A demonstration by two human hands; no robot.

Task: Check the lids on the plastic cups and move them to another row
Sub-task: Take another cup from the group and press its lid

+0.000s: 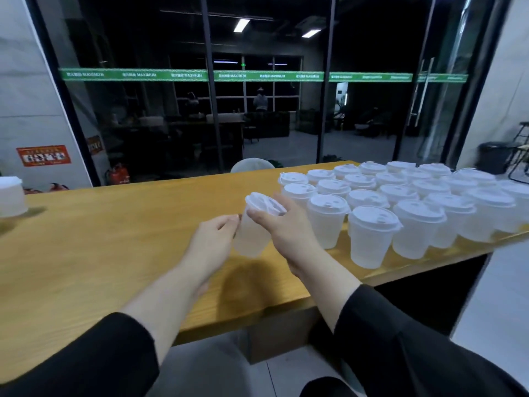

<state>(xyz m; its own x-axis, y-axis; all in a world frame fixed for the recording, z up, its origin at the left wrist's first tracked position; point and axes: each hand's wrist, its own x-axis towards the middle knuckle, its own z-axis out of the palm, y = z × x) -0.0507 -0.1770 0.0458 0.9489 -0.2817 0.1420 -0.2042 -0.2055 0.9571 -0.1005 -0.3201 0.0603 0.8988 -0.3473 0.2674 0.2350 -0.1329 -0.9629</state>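
Observation:
A translucent plastic cup (252, 236) with a white lid (263, 203) is tilted in the air above the wooden table (114, 239), its lid leaning away from me. My left hand (213, 239) holds the cup's side from the left. My right hand (282, 224) wraps the cup near the rim, with the thumb lying against the lid's edge. To the right, several lidded cups (372, 236) stand upright in packed rows on the table.
One more white lidded cup (10, 196) stands alone at the table's far left edge. A white chair back (252, 165) shows behind the table, in front of a dark glass wall. The table's front edge runs diagonally under my forearms.

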